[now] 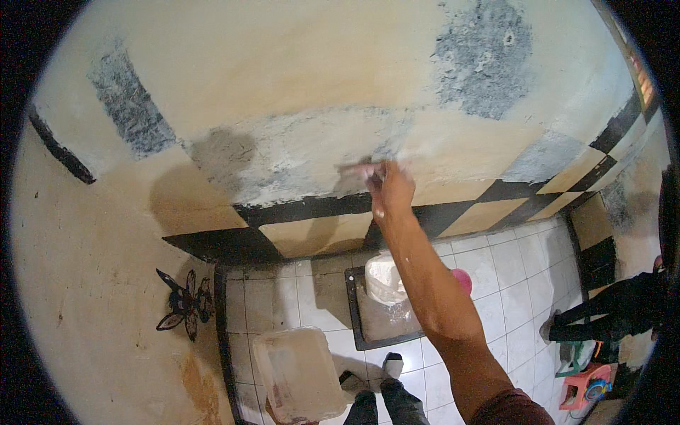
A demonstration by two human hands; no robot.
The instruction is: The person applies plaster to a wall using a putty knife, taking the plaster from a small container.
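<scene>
My right hand (391, 191) is stretched up to the wall and grips a small flat scraper (356, 171), blurred, whose blade lies against a grey-white patch of filler (297, 152). Low in the view, a white rectangular tray (297, 372) smeared with filler hangs above the floor. My left hand (270, 409) holds it from below, and only a sliver of that hand shows at the tray's lower edge.
A white lumpy sack (384, 278) sits on a dark-rimmed floor panel (352, 312), with a pink round thing (462, 280) beside it. My feet (392, 365) stand on white tiles. Another person (609, 312) sits at the right near a small colourful stool (585, 384). A butterfly ornament (184, 304) hangs on the left wall.
</scene>
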